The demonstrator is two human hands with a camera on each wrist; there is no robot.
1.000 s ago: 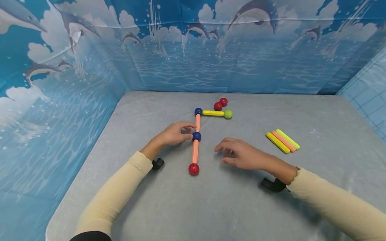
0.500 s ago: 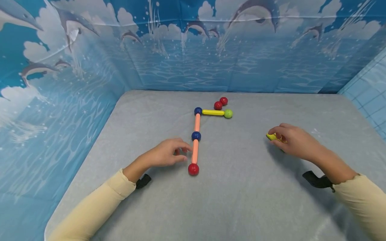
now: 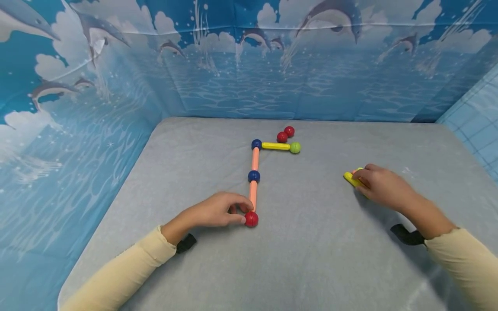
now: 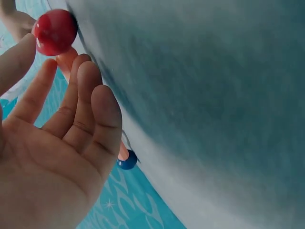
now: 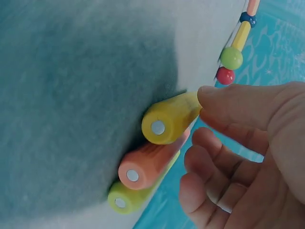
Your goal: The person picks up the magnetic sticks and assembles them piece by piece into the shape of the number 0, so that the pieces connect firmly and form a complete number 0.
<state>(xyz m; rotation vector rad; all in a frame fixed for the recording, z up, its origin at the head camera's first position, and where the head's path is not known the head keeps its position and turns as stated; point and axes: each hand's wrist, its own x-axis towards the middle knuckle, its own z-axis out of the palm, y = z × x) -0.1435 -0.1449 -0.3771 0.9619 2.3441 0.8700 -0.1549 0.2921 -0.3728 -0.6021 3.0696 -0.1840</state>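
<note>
Left grip (image 3: 219, 210): we pinch the red ball (image 3: 252, 219); best kept light | Right grip (image 3: 384, 185): narrow, pinching the yellow rod (image 5: 167, 118); we should lift clear of the pink rod (image 5: 148, 166)

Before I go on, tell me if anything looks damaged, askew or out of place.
Nothing stands out. The chain of balls and sticks shows no visible break, the two loose red balls sit close together, and the three sticks by the right hand lie side by side.
</note>
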